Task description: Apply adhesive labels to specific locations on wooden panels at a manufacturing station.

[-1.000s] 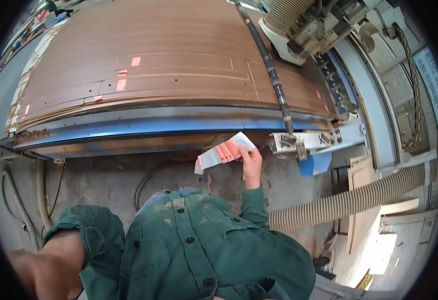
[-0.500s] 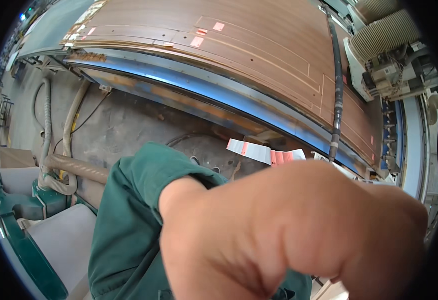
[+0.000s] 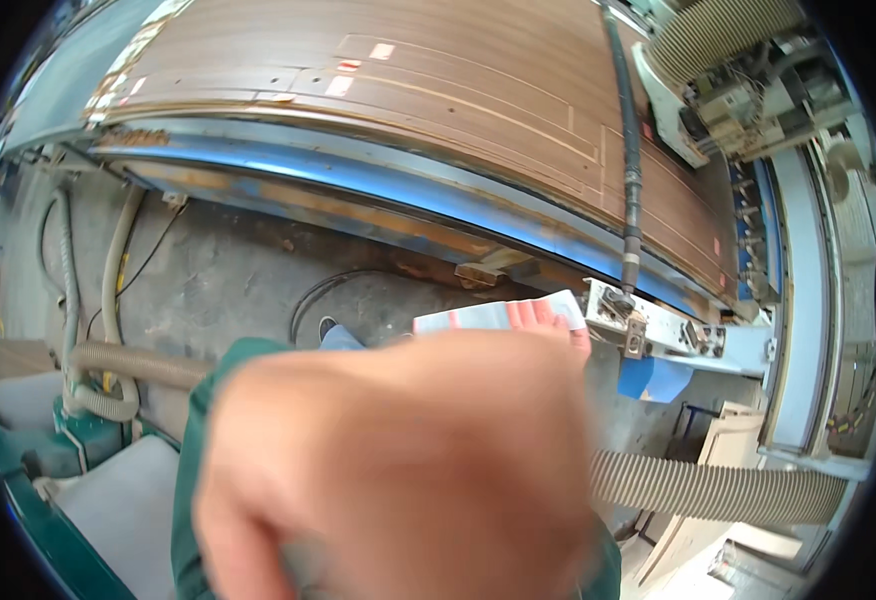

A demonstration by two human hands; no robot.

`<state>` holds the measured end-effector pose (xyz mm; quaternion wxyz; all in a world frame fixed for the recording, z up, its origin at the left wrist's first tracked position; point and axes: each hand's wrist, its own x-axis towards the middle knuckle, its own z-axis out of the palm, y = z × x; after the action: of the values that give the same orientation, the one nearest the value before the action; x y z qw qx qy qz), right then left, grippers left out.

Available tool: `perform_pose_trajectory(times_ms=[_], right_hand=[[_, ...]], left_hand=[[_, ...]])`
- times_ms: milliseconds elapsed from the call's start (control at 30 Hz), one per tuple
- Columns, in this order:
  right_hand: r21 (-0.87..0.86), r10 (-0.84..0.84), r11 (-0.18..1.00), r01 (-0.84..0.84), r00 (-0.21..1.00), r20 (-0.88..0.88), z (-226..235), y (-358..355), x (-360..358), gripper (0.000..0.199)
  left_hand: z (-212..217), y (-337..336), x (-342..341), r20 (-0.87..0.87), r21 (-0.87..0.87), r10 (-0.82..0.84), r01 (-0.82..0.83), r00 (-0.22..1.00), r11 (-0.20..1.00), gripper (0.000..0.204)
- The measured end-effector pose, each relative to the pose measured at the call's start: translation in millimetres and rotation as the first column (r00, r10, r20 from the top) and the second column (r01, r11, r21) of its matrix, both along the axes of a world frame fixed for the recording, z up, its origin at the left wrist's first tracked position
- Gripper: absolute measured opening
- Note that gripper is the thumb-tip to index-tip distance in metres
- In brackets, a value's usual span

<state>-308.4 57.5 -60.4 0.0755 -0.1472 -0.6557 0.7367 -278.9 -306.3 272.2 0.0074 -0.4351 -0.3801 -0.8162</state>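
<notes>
Very close and smeared by motion, my left hand [image 3: 388, 450] fills the lower middle of the view. Its fingers cannot be made out, nor whether it holds anything. Beyond it, a creased strip of white and pink-red labels [image 3: 488, 317] pokes out over the floor. At the strip's right end a little of my right hand [image 3: 581, 343] shows, gripping it; my left hand hides the rest. A green sleeve [image 3: 190, 510] covers my left arm.
Ahead lies a machine bed with a brown grooved panel [image 3: 478, 70] bearing small labels. Its blue rail [image 3: 358, 190] borders the floor. A black hose [image 3: 628, 150] hangs at right; a ribbed duct [image 3: 718, 487] crosses lower right. Green dust-collection equipment [image 3: 98, 430] stands left.
My left hand has shifted left across the view and become blurrier. The view has moved, uncovering the white machine end, the ribbed duct and boards at right. The label strip sits slightly further left.
</notes>
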Motion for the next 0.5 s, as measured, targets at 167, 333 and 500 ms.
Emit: perform_pose_trajectory(times_ms=[167, 333, 500], right_hand=[[-0.006, -0.027, 1.000, 0.027, 0.999, 0.042, 7, -12, -3, 0.021], [0.059, -0.115, 0.992, 0.115, 0.993, 0.000, 13, -55, 6, 0.022], [0.025, -0.055, 0.998, 0.054, 0.998, 0.030, 8, -122, 7, 0.025]], left_hand=[[-11, -15, 12, 0.000, 0.009, 0.035, -0.035, 0.999, 0.999, 0.017], [-6, -56, 15, -0.068, 0.058, 0.034, -0.031, 0.997, 0.998, 0.017], [-3, -114, 24, -0.183, 0.168, 0.035, -0.004, 0.982, 0.986, 0.017]])
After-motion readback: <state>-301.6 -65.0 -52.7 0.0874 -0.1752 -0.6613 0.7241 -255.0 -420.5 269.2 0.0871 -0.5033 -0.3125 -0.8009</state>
